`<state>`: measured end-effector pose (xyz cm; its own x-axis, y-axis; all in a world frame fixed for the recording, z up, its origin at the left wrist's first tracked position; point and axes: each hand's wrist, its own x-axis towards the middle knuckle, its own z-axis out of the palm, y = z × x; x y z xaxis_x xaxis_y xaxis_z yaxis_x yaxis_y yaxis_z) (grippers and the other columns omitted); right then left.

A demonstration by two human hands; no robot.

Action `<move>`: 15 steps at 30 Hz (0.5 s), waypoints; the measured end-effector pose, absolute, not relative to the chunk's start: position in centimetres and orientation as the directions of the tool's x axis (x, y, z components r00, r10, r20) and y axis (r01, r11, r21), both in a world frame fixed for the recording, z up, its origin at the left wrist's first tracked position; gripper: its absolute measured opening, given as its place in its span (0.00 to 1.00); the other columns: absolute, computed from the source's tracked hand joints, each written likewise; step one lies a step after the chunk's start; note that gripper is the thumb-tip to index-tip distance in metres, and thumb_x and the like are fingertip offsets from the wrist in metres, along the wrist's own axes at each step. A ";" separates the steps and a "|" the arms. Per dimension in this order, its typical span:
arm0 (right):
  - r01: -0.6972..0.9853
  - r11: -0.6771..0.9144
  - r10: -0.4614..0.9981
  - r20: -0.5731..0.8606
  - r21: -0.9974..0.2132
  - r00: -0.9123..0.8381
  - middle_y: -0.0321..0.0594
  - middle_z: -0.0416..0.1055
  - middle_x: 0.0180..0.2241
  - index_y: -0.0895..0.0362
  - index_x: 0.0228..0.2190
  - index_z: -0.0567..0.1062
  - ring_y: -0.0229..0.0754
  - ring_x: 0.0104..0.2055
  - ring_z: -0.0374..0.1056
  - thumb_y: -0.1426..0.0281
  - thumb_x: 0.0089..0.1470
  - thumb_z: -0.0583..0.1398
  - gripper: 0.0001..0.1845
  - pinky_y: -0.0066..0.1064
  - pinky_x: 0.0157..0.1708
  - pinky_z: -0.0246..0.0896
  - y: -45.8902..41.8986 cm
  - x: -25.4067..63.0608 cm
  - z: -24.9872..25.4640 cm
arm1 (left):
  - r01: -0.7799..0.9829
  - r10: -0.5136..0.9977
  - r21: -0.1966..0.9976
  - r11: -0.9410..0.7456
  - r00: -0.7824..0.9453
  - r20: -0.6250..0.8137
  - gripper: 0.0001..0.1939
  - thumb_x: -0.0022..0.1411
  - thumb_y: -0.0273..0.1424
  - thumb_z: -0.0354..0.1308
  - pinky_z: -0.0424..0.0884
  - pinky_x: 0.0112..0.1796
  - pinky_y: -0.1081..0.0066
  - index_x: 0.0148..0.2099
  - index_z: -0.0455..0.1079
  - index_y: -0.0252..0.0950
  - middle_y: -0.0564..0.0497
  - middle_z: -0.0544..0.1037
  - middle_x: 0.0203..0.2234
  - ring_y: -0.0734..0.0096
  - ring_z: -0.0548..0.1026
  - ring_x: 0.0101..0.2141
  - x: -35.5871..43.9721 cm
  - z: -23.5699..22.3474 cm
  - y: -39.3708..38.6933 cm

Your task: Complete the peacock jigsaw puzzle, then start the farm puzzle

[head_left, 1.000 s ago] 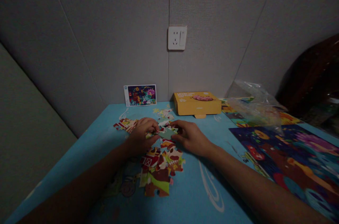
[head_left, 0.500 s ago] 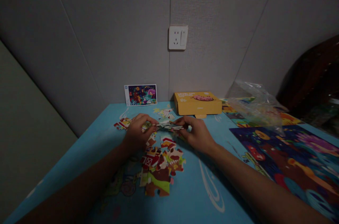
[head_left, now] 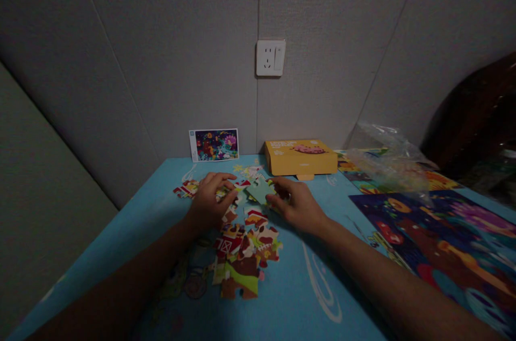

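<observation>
My right hand (head_left: 299, 205) pinches a puzzle piece (head_left: 259, 190) between thumb and fingers, its plain pale green back turned up. Other pieces show at the edge of that grip, partly hidden. To its left, my left hand (head_left: 210, 200) hovers over the pile with thumb and fingers apart, and colourful pieces are visible in the gap. Loose jigsaw pieces (head_left: 242, 247) lie heaped from between the hands toward me, picture sides mostly up, with red, brown and green patches. More pieces (head_left: 186, 189) lie beyond my left hand.
A picture card (head_left: 215, 145) leans against the wall beside a yellow puzzle box (head_left: 301, 158). On the right, a clear plastic bag (head_left: 389, 161) rests over a colourful sheet, with a dark blue picture (head_left: 447, 249) nearer me. The blue patterned tablecloth (head_left: 322, 276) covers the table.
The pieces held edge-on between both hands have come apart from my left hand, whose fingers have opened. A pale green back now faces up in my right hand.
</observation>
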<state>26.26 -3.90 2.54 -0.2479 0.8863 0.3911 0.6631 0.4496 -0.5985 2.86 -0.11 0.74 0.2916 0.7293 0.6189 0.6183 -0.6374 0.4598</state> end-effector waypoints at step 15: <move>0.768 0.402 0.904 0.348 -0.498 -0.247 0.48 0.72 0.37 0.59 0.42 0.79 0.46 0.43 0.66 0.66 0.60 0.55 0.16 0.36 0.45 0.59 -3.2 26.5 1.7 | 0.746 0.838 0.646 -0.163 -0.240 0.490 0.19 0.52 0.31 0.62 0.57 0.56 0.49 0.47 0.71 0.35 0.40 0.75 0.47 0.45 0.66 0.52 -2.3 1.6 5.8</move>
<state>26.47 -3.20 1.72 -0.2472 0.9043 0.3480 0.7683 0.4018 -0.4983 -2.26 5.79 1.61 -0.2404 0.8381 0.4898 0.7458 -0.1635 0.6458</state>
